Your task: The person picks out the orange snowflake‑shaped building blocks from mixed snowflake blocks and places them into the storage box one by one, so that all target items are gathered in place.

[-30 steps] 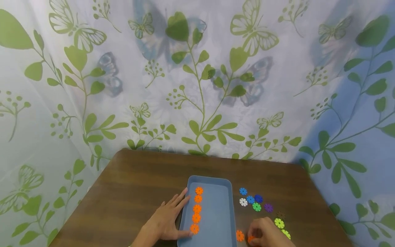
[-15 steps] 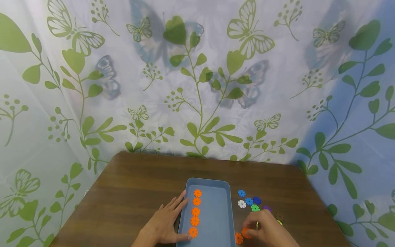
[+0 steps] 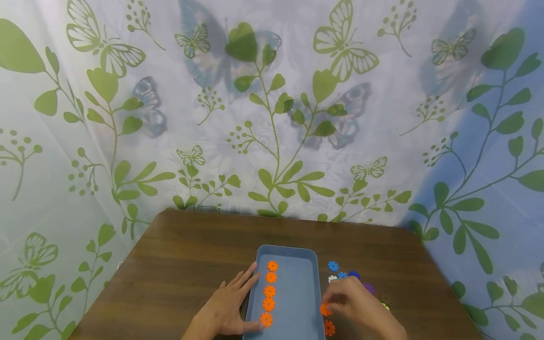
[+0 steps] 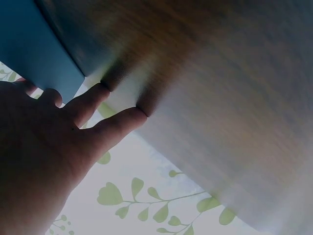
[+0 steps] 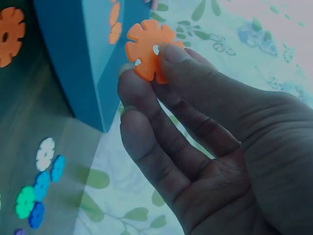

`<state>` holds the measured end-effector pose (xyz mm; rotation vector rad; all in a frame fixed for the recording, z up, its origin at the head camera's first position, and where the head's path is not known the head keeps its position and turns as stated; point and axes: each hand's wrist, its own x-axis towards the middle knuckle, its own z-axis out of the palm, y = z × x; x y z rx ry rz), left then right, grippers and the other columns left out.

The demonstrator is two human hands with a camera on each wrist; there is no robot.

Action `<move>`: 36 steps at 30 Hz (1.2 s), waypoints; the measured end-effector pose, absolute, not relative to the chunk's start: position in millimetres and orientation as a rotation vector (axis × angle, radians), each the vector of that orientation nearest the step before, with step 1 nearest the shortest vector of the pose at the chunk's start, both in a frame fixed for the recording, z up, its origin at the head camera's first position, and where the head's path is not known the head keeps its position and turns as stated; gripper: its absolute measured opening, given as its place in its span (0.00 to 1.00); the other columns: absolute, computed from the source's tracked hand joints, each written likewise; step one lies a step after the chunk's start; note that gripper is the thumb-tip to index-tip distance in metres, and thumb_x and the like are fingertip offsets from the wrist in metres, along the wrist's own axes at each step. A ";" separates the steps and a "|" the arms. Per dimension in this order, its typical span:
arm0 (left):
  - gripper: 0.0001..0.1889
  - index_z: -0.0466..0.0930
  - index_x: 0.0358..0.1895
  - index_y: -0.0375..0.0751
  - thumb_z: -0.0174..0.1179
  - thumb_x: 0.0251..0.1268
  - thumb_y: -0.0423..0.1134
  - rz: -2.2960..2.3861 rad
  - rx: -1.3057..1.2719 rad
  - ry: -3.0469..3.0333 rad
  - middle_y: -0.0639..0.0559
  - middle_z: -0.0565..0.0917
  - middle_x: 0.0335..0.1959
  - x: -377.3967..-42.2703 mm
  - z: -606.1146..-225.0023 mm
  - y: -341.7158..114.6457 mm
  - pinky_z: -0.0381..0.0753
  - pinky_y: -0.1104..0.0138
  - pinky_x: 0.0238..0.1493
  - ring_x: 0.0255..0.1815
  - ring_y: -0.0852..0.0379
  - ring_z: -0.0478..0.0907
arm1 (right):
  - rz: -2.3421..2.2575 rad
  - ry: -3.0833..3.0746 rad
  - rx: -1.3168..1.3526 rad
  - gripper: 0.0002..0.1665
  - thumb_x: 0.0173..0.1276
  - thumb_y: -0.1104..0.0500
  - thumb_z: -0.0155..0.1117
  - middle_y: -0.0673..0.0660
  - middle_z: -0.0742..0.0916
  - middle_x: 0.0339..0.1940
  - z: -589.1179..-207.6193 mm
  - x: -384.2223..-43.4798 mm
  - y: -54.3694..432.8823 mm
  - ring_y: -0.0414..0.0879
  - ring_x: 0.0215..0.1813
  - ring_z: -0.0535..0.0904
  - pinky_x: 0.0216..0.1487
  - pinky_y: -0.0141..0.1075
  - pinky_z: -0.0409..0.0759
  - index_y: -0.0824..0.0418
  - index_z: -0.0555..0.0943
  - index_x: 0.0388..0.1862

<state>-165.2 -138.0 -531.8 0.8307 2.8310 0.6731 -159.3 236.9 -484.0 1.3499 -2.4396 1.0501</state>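
My right hand pinches an orange notched plastic disc between thumb and fingertips, beside the right wall of a blue-grey tray. In the right wrist view the disc's flower-like outline shows clearly. Along the tray's left side runs a column of several orange discs. My left hand rests with spread, straight fingers at the tray's left rim, its thumb reaching over the rim close to the nearest disc of the column. One more orange disc lies on the table just right of the tray.
Right of the tray, several discs are scattered on the brown table: blue, white, green and purple ones, partly covered by my right hand. A leaf-and-butterfly curtain hangs behind the table.
My right hand has picked the orange disc up from the table and brought it left and up to the tray's right edge. My left hand keeps its place on the tray.
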 end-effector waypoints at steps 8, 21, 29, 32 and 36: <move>0.62 0.58 0.88 0.50 0.70 0.54 0.77 0.672 0.828 2.815 0.54 0.48 0.92 -166.2 -534.2 -138.7 0.67 0.21 0.64 0.83 0.32 0.63 | 1.131 -2.493 1.385 0.10 0.61 0.70 0.81 0.48 0.91 0.32 -476.1 -165.2 222.0 0.32 0.36 0.86 0.35 0.27 0.85 0.57 0.92 0.35; 0.62 0.57 0.88 0.51 0.69 0.55 0.78 0.656 0.836 2.821 0.56 0.47 0.92 -166.6 -535.1 -138.9 0.67 0.21 0.64 0.83 0.33 0.63 | 1.148 -2.621 1.438 0.08 0.66 0.67 0.80 0.45 0.91 0.33 -477.0 -179.7 197.8 0.28 0.36 0.81 0.35 0.28 0.83 0.55 0.90 0.35; 0.62 0.58 0.88 0.50 0.69 0.54 0.78 0.654 0.836 2.837 0.55 0.48 0.91 -166.1 -535.9 -138.1 0.68 0.22 0.64 0.83 0.33 0.64 | 1.257 -2.676 1.459 0.10 0.64 0.70 0.80 0.44 0.89 0.31 -484.4 -187.0 182.9 0.27 0.31 0.80 0.33 0.29 0.84 0.55 0.89 0.32; 0.62 0.59 0.88 0.50 0.70 0.54 0.79 0.655 0.835 2.843 0.55 0.49 0.91 -165.6 -536.1 -137.9 0.68 0.22 0.64 0.83 0.33 0.64 | 1.292 -2.692 1.486 0.10 0.64 0.71 0.79 0.46 0.90 0.30 -487.6 -190.2 178.0 0.27 0.30 0.81 0.33 0.28 0.85 0.57 0.90 0.32; 0.62 0.59 0.88 0.50 0.70 0.53 0.79 0.656 0.838 2.849 0.55 0.49 0.91 -164.9 -535.9 -137.9 0.68 0.22 0.64 0.83 0.33 0.64 | 1.383 -2.722 1.542 0.10 0.61 0.75 0.78 0.51 0.91 0.28 -492.1 -194.3 171.8 0.27 0.28 0.80 0.30 0.28 0.84 0.62 0.89 0.30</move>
